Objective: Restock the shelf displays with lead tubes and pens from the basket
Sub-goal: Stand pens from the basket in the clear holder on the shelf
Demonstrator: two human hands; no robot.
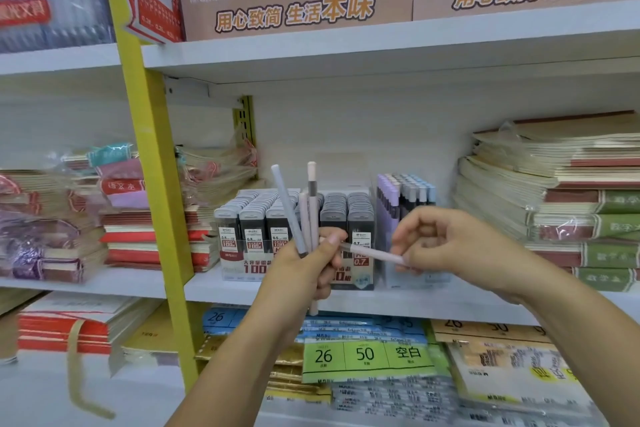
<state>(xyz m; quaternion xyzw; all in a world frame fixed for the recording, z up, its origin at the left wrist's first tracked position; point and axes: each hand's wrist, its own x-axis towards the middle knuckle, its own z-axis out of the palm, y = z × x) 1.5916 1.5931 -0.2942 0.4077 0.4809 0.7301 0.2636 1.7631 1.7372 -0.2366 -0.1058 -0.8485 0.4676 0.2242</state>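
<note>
**Pink pen at risk mid hand-over**

Your left hand (311, 263) grips a loose fan of pens (312, 208) upright at centre frame. Your right hand (446, 243) pinches one pink pen (374, 252) by its end. It lies crosswise between both hands, with its other tip at your left thumb. Tug it sharply and the fan may splay and drop onto the shelf (214, 284). The pen display (405, 194), right of centre, looks packed, so forcing the pen in could topple its neighbours or jolt the lead tube display (256, 215) beside it.
</note>
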